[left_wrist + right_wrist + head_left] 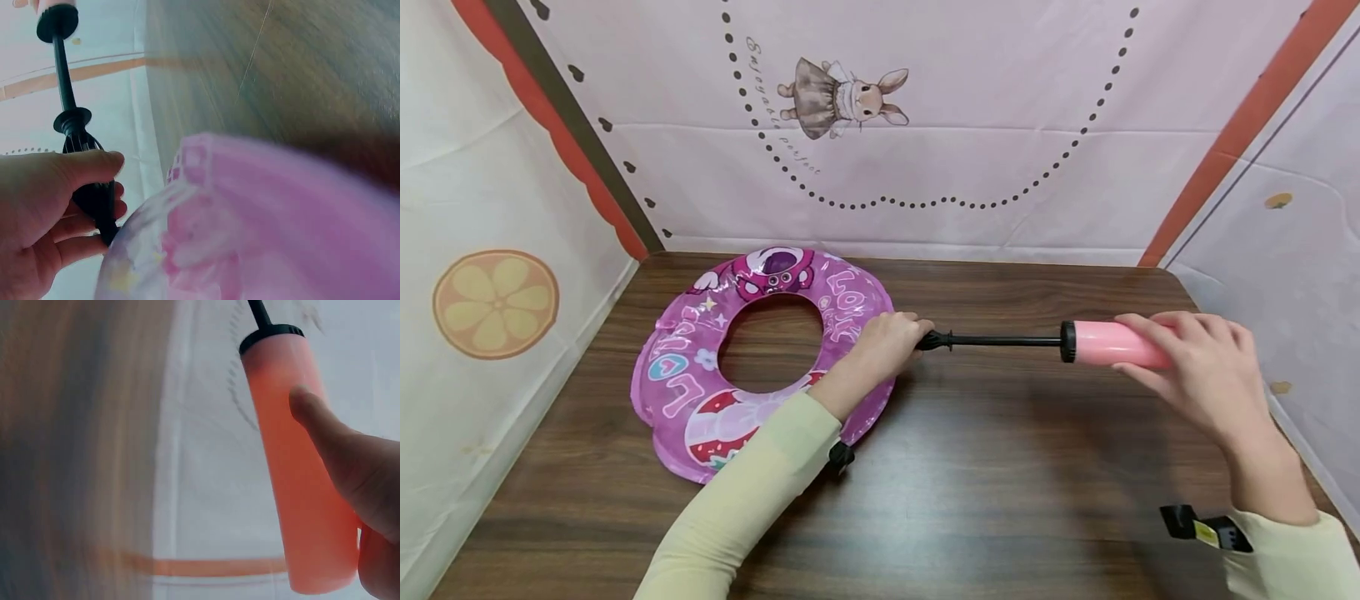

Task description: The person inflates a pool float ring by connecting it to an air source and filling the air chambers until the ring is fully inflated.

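A pink hand pump with a black cap and black rod stretches sideways between my hands. My right hand grips its pink barrel, thumb along the near side. The left hand holds the black nozzle end, thumb and fingers around it. In the left wrist view the black tip meets the edge of a purple swim ring, and its contact point is partly hidden. Puffed up and printed with a bear, letters and strawberries, the ring lies at the left of the table, under my left forearm.
The dark wooden table is bordered by a printed cloth backdrop with a rabbit figure behind, and cloth sides at left and right. Black straps sit at both wrists.
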Action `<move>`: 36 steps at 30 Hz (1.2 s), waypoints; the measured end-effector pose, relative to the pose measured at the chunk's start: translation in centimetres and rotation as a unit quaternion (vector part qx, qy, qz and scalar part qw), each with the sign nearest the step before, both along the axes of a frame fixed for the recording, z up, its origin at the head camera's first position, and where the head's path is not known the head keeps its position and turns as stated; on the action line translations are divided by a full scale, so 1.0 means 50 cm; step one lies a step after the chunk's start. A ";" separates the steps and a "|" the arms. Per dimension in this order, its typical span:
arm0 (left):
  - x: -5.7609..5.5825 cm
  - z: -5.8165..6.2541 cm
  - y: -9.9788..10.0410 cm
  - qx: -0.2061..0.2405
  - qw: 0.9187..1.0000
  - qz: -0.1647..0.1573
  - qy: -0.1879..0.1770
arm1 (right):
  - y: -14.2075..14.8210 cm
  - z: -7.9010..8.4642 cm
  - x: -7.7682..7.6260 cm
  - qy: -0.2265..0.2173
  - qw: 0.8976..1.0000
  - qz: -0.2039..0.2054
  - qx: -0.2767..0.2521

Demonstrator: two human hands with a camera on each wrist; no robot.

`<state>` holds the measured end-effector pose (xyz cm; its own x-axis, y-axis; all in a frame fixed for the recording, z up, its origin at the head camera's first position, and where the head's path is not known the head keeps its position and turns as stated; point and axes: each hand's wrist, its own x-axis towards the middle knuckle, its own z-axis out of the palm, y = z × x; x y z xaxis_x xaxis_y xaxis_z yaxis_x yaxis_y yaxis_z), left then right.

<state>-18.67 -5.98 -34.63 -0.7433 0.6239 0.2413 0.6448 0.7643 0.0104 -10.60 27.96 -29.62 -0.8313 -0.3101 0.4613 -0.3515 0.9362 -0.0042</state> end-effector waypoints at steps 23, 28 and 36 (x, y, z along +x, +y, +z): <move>-0.001 -0.002 0.013 -0.018 1.000 -0.018 0.018 | -0.206 -0.066 -0.056 0.063 0.997 0.018 0.039; -0.002 0.000 0.015 -0.019 1.000 -0.011 0.008 | -0.166 -0.056 -0.043 0.038 0.998 0.026 0.035; -0.006 -0.004 0.020 -0.014 1.000 -0.014 0.004 | -0.060 -0.025 -0.007 0.010 0.999 0.004 0.037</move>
